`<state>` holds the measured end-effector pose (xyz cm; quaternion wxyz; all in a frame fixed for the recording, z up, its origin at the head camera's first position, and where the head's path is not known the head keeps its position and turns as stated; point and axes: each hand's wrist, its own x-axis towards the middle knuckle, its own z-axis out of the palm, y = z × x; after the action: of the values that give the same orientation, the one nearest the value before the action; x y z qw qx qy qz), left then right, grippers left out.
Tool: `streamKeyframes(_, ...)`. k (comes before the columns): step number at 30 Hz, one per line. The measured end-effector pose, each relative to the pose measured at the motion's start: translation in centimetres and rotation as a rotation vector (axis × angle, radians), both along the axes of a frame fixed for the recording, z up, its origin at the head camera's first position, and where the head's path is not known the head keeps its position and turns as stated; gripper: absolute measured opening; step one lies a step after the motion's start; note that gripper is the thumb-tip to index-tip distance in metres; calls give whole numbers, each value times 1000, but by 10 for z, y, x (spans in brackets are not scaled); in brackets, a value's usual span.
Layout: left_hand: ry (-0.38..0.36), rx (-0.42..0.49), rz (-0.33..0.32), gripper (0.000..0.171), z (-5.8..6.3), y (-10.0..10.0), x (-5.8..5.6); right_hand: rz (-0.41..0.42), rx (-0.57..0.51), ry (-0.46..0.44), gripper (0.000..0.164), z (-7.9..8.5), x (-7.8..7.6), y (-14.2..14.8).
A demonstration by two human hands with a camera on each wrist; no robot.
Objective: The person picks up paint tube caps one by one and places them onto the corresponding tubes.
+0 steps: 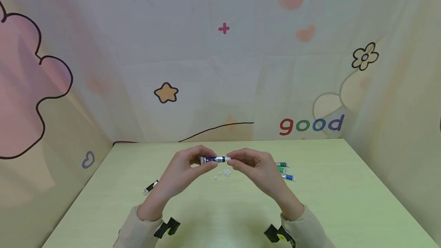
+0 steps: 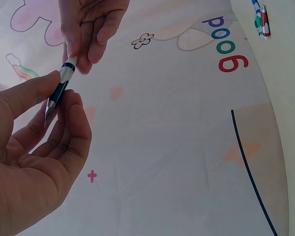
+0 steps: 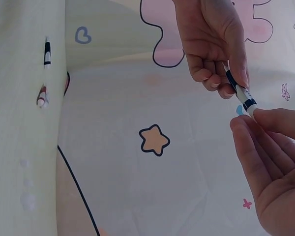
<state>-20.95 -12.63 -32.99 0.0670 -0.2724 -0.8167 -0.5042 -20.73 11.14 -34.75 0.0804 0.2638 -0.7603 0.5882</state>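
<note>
A small dark-blue and white paint tube (image 1: 213,159) is held level above the table, between both hands. My left hand (image 1: 179,173) grips its body, thumb on one side and fingers on the other. At the tube's other end, my right hand (image 1: 260,169) pinches the white cap (image 3: 253,111) between thumb and fingertips. The cap meets the tube's end; whether it is loose I cannot tell. In the left wrist view, the tube's flat crimped tail (image 2: 49,112) sticks out between the left thumb and fingers.
Several small white pieces (image 1: 226,172) lie on the table (image 1: 220,209) below the hands. To the right lie a green tube (image 1: 283,164) and a blue tube (image 1: 289,177), among others. A black tube (image 1: 150,187) and a reddish tube (image 3: 42,96) lie to the left. Printed cloth hangs behind.
</note>
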Motion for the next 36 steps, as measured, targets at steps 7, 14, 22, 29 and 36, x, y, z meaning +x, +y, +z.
streamKeyframes(7, -3, -4, 6, 16, -1, -1, 2, 21, 6, -32, 19, 1, 0, 0)
streamKeyframes(14, 0, -15, 14, 15, 0, -3, 3, 30, 16, -42, 19, 3, 2, -1)
streamKeyframes(22, 7, 3, 14, 15, 1, -2, 5, 37, 23, -39, 19, 3, 1, -1)
streamKeyframes(29, 7, 9, 16, 17, -2, -1, 9, 69, 62, -54, 21, 2, 1, -2)
streamKeyframes(36, 0, 17, 1, 17, -4, -1, 11, 83, 124, -82, 28, 1, 1, -6)
